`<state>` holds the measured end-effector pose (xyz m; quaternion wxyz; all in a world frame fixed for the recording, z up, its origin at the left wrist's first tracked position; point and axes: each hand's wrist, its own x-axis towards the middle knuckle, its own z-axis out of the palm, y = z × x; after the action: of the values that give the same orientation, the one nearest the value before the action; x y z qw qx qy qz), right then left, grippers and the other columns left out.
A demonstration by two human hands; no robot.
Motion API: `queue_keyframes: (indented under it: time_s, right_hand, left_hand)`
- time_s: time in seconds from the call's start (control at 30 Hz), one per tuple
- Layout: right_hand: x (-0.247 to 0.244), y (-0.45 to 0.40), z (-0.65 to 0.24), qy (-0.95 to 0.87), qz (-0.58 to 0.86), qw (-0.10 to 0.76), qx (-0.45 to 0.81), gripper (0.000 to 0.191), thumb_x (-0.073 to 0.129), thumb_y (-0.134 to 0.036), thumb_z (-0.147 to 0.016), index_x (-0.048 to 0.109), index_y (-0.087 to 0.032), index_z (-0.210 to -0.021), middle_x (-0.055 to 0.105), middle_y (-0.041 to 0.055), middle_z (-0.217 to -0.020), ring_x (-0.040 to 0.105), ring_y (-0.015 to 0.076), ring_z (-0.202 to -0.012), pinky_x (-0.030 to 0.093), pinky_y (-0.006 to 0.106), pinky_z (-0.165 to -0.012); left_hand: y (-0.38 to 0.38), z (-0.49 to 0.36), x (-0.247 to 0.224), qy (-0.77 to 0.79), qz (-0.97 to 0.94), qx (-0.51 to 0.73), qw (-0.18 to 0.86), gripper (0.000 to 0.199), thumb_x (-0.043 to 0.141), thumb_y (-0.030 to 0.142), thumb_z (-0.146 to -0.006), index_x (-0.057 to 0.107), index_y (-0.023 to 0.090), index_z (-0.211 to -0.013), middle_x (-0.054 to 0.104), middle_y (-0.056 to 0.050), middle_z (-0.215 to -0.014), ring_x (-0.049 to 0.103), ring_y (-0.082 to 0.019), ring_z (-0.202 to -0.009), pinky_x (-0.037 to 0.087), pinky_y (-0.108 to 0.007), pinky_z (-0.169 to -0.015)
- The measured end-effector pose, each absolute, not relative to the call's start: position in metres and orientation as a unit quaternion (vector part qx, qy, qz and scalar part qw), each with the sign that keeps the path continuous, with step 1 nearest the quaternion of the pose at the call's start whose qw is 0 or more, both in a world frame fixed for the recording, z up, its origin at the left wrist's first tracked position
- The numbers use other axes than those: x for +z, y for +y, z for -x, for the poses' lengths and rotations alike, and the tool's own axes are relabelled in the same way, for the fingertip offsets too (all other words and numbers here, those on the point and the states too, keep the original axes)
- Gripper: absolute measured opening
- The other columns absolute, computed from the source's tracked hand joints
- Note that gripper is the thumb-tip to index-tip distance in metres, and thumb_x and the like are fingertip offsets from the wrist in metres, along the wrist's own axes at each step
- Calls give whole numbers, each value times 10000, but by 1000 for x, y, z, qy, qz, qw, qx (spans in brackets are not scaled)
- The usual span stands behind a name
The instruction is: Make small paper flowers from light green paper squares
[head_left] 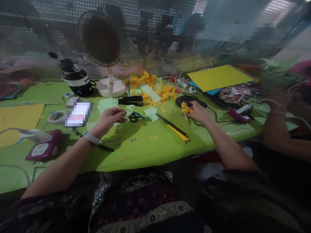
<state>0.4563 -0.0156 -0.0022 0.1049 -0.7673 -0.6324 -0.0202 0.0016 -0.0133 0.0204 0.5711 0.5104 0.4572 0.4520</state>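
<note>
My left hand [111, 119] is closed in a pinch above the green tabletop. A thin pale strand shows at its fingertips, too small to name. Just beyond them are a small pale green paper piece [130, 108] and black-and-blue scissors [133, 117]. Over to the right, my right hand [199, 112] grips what looks like a yellow glue gun [186, 108], its pale tip pointing down. Behind it lies a round black dish [180, 101]. Between my hands a yellow utility knife [175, 128] lies beside folded green paper [151, 114]. A black stapler [130, 100] sits behind the scissors.
Yellow paper flowers [145, 81] are heaped at the back, near a fan [110, 87] and a black bottle [77, 81]. A phone [78, 114], tape roll [57, 117] and purple power strip [45, 147] lie left. Another person's arm [277, 126] rests at the right.
</note>
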Motion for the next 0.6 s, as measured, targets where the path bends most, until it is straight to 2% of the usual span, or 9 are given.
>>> queue_keyframes:
  time_s: [0.17, 0.23, 0.3, 0.37, 0.43, 0.5, 0.6]
  right_hand:
    - [19, -14, -458, -655, 750, 83, 30, 881, 838, -225, -700, 452, -36, -1470, 635, 281, -1320, 654, 338, -1154, 495, 385, -955]
    - [32, -17, -452, -658, 750, 55, 34, 806, 821, -181, -732, 493, 1, -1444, 595, 333, -1362, 619, 368, -1211, 469, 397, -985]
    - [45, -20, -438, -655, 753, 54, 23, 694, 812, -206, -760, 573, -3, -1379, 588, 343, -1369, 603, 401, -1226, 461, 441, -1000]
    - [55, -23, -412, -672, 725, 145, 41, 587, 722, -255, -858, 581, -56, -1391, 638, 272, -1344, 641, 337, -1181, 479, 433, -1005]
    - [61, -22, -375, -701, 666, 222, 129, 462, 638, -287, -924, 624, -108, -1349, 718, 191, -1232, 690, 255, -1078, 516, 391, -971]
    - [62, -19, -333, -738, 614, 218, 174, 350, 610, -333, -941, 708, -164, -1232, 751, 135, -1158, 704, 244, -1008, 539, 410, -927]
    - [60, -10, -276, -799, 557, 154, 167, 216, 592, -262, -937, 772, -188, -1031, 770, 98, -1041, 703, 231, -908, 540, 413, -866]
  left_hand:
    - [-9, 1, 22, 464, -508, 459, 563, 201, 834, 220, -688, 669, 136, -767, 694, 2, -674, 692, -123, -568, 604, -256, -624]
    - [-7, 3, 23, 465, -513, 464, 553, 164, 810, 199, -723, 675, 134, -791, 700, -3, -695, 698, -121, -586, 611, -257, -645]
    - [-4, 6, 23, 464, -525, 462, 544, 143, 795, 196, -750, 682, 134, -813, 708, -11, -715, 699, -119, -595, 617, -265, -666]
    - [-2, 8, 22, 462, -538, 452, 540, 135, 791, 201, -762, 683, 139, -813, 709, -18, -716, 699, -123, -601, 619, -270, -667]
    - [0, 9, 20, 461, -547, 443, 540, 126, 790, 202, -766, 681, 146, -796, 708, -22, -716, 702, -127, -609, 615, -265, -659]
    - [1, 10, 18, 458, -553, 443, 537, 113, 784, 204, -773, 683, 154, -785, 710, -24, -724, 701, -122, -613, 611, -256, -659]
    - [4, 13, 17, 457, -557, 451, 527, 101, 771, 220, -786, 693, 159, -805, 717, -28, -748, 702, -117, -624, 610, -252, -672]
